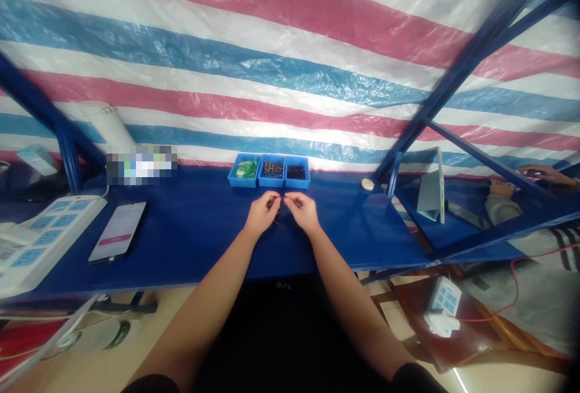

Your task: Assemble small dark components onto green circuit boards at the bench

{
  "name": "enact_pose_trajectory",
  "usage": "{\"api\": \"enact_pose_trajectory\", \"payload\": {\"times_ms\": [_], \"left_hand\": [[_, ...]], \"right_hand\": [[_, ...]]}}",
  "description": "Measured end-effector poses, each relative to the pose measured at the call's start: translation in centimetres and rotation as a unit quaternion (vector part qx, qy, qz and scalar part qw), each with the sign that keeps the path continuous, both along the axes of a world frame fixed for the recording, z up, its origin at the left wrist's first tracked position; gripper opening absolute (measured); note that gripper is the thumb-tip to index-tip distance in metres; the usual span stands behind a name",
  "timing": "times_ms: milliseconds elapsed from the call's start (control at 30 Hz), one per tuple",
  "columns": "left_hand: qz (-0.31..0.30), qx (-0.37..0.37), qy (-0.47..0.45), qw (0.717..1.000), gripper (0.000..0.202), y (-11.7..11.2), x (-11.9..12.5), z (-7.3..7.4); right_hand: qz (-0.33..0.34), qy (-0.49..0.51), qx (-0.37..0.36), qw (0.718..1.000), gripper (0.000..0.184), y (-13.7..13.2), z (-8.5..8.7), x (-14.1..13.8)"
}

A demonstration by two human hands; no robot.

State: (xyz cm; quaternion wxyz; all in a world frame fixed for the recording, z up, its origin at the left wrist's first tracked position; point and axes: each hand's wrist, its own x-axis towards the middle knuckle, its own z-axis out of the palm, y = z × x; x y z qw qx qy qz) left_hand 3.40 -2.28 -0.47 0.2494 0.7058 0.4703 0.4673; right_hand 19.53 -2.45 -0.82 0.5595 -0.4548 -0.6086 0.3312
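Observation:
My left hand [263, 211] is closed over the blue table, with small dark pieces showing between its fingers. Beside it my right hand [302, 210] is closed too, thumb and forefinger pinched. The fingertips of both hands nearly meet; whatever is held there is too small to name. Just beyond the hands stand three blue bins in a row. In the left bin [230, 180] lies a green plastic packet [246, 168]. Small brownish metal-looking pieces [272, 168] fill the middle bin, and thin dark pieces [296, 172] fill the right one.
On the left lie a phone [118, 231] and a large white power strip [54, 239]. A small round pale object [367, 184] sits at the right. Blue frame bars [435, 78] slope on both sides. Another person's hands [541, 175] and a propped tablet [432, 190] are far right.

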Motion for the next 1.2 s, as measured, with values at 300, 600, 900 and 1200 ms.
{"api": "enact_pose_trajectory", "payload": {"times_ms": [300,600,900,1200], "left_hand": [[-0.011,-0.009,0.008,1.000,0.027,0.02,-0.13,0.07],[-0.016,-0.016,0.013,1.000,0.030,-0.17,-0.14,0.37],[-0.007,-0.017,-0.008,1.000,0.025,-0.01,-0.05,0.14],[-0.015,-0.024,-0.017,0.999,0.025,-0.14,0.03,0.18]], "right_hand": [[0.011,0.001,-0.002,1.000,0.030,-0.10,-0.15,-0.07],[0.009,-0.002,-0.006,1.000,0.031,-0.30,0.14,-0.15],[0.010,-0.002,0.000,1.000,0.029,-0.36,0.23,-0.10],[-0.006,-0.012,0.000,1.000,0.030,-0.20,0.04,-0.07]]}}
